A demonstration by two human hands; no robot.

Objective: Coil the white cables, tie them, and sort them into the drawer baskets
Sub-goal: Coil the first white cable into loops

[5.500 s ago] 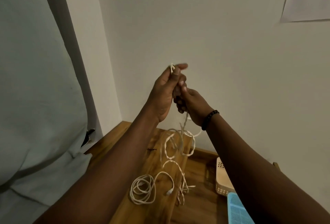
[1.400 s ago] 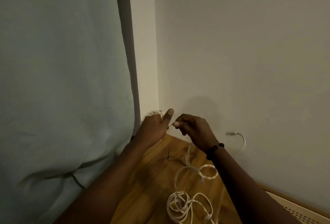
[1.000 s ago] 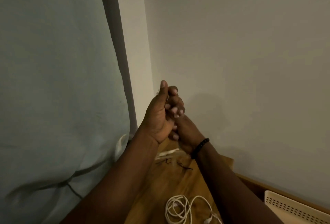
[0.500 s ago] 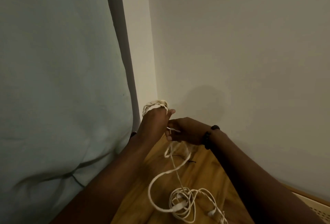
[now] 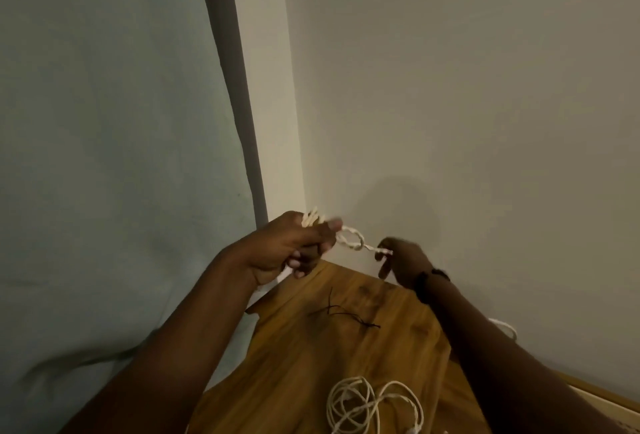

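Both hands (raised) pinch white cable point(image 5: 351, 240).

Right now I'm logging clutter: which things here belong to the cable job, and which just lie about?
In the job:
left hand gripping the coiled white cable
right hand pinching its end
loose white cable on the wooden top
black ties

Lying about:
curtain

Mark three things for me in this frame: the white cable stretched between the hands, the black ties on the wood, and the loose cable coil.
white cable point(image 5: 351, 240), head view, twisted span between the hands.
black ties point(image 5: 341, 314), head view, where the strands cross.
loose cable coil point(image 5: 349, 406), head view, left loops.
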